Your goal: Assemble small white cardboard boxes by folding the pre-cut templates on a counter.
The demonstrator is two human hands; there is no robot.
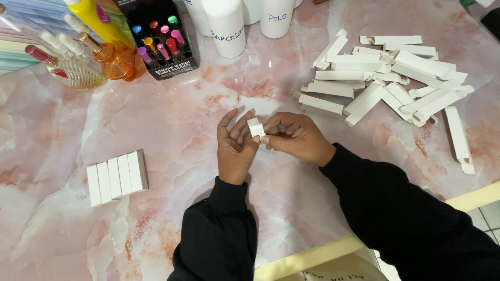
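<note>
Pink marble tabletop (172, 125); my left hand (235, 148) and right hand (296, 138) pinch a small white carton (255, 127) between them, mid-fold; closing its flap likely needs a firm tuck

Table (172, 114) pink-and-white marbled; small box (255, 128) between the hands plain white; flat cartons (385, 83) at two o'clock white; orange glass bottle (115, 61) at ten o'clock; black tray (161, 36) of multicoloured caps at eleven; sleeves (219, 234) black.
</note>
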